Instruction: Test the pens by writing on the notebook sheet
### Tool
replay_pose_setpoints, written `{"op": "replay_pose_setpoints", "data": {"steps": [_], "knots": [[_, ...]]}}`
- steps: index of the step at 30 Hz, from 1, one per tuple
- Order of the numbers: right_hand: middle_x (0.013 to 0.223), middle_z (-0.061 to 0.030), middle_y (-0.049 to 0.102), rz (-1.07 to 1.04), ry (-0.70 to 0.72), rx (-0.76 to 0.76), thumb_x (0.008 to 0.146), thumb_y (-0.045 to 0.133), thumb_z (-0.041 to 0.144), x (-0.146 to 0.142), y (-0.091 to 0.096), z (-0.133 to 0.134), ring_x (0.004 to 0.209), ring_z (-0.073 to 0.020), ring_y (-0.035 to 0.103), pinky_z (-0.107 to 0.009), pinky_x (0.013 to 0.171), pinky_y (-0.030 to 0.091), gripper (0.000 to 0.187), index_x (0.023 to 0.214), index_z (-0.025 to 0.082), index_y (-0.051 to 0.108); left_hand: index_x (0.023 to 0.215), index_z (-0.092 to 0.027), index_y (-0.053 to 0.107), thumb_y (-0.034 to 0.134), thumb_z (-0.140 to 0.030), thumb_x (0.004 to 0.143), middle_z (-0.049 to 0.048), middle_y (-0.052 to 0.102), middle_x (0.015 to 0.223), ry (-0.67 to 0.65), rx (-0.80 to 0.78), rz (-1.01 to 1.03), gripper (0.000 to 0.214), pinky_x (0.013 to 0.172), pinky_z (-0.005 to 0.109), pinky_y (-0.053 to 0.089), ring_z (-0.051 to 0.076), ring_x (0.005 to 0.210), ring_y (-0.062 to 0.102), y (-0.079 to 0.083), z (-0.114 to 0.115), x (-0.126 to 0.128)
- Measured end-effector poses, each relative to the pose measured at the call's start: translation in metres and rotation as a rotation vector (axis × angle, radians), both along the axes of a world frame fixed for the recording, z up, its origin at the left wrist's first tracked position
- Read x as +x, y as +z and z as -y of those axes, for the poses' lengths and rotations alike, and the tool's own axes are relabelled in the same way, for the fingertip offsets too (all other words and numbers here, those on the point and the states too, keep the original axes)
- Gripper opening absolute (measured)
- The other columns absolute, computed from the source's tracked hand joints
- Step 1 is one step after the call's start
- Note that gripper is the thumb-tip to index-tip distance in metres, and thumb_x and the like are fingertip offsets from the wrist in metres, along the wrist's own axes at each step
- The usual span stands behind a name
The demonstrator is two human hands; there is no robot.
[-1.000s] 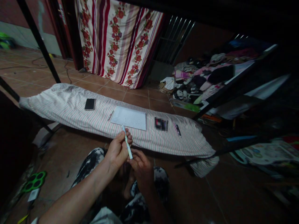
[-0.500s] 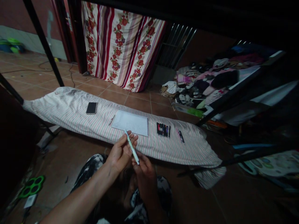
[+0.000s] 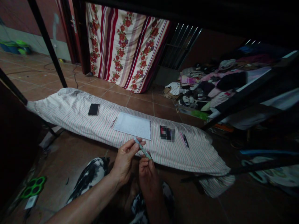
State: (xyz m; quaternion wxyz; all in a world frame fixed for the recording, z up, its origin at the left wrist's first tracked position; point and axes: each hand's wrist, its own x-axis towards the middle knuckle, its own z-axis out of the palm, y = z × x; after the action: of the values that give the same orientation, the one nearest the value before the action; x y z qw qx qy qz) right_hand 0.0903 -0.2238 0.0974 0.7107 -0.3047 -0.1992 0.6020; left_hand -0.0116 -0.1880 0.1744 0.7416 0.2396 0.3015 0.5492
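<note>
A slim pale blue-green pen (image 3: 143,149) slants between my two hands, just in front of the striped cloth. My left hand (image 3: 127,154) pinches its upper end between thumb and fingers. At the lower end, the fingertips of my right hand (image 3: 147,168) close round it. Beyond them a spiral notebook (image 3: 133,125) lies open on the cloth, its page marked with faint writing. A thin pen (image 3: 113,122) rests along the notebook's left side. To the right lies a dark group of pens (image 3: 167,133), blurred into blocks, and two more pens (image 3: 184,140) lie past it.
The striped cloth (image 3: 77,124) covers a long low surface, with a dark phone (image 3: 93,109) at left. Black metal bars (image 3: 48,43) slant down at both sides. A flowered curtain (image 3: 123,46) hangs behind. Clothes (image 3: 210,84) are heaped at right; a green-framed object (image 3: 34,186) lies lower left.
Both hands have shifted slightly right with the pen. My left thumb and fingers now pinch its upper end, and the pen has turned. The view has moved a little.
</note>
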Motion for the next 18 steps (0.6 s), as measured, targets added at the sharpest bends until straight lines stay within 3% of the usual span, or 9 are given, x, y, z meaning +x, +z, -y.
{"op": "replay_pose_setpoints", "data": {"steps": [4,7,9,13,18], "knots": [[0.074,0.0006,0.057,-0.326,0.056,-0.06,0.069,0.071,0.02,-0.005,0.016,0.001,0.069,-0.0051,0.056,-0.009,0.066,0.052,0.019,0.087,0.02,0.065,0.088,-0.016,0.07,0.073,-0.03,0.066,0.008,0.07,0.094,0.013,0.038,-0.054,0.026,0.085,0.027,0.041,0.019,0.095,0.059,-0.003,-0.001,0.0],[0.074,0.0009,0.055,-0.386,0.048,-0.049,0.069,0.071,0.021,-0.007,0.025,-0.001,0.066,-0.0043,0.054,-0.008,0.063,0.051,0.019,0.087,0.02,0.064,0.086,-0.014,0.071,0.073,-0.027,0.066,0.007,0.069,0.092,0.041,0.051,-0.079,0.024,0.086,0.023,0.04,0.017,0.095,0.058,-0.006,-0.004,0.002],[0.075,0.0006,0.055,-0.34,0.039,-0.041,0.071,0.07,0.027,-0.007,0.027,-0.005,0.065,-0.0052,0.054,-0.011,0.06,0.051,0.018,0.087,0.021,0.064,0.084,-0.015,0.07,0.074,-0.028,0.064,0.0057,0.069,0.088,0.026,0.007,-0.049,0.024,0.079,0.023,0.043,0.015,0.086,0.06,-0.01,-0.006,0.005],[0.075,0.0003,0.058,-0.118,0.004,-0.058,0.073,0.065,0.042,-0.008,0.022,-0.018,0.061,-0.008,0.054,-0.019,0.056,0.051,0.023,0.087,0.025,0.066,0.085,-0.016,0.068,0.073,-0.032,0.064,0.0017,0.065,0.066,-0.141,-0.098,0.028,0.028,0.055,0.022,0.042,0.01,0.053,0.056,-0.02,-0.009,0.016],[0.097,-0.0036,0.065,0.115,-0.125,-0.172,0.075,0.059,0.047,-0.002,0.011,-0.035,0.093,-0.0171,0.06,-0.028,0.073,0.052,0.029,0.092,0.024,0.065,0.081,-0.013,0.07,0.073,-0.03,0.064,0.0041,0.066,0.073,-0.14,-0.078,-0.017,0.024,0.061,0.021,0.042,0.012,0.064,0.057,-0.032,-0.018,0.027]]}}
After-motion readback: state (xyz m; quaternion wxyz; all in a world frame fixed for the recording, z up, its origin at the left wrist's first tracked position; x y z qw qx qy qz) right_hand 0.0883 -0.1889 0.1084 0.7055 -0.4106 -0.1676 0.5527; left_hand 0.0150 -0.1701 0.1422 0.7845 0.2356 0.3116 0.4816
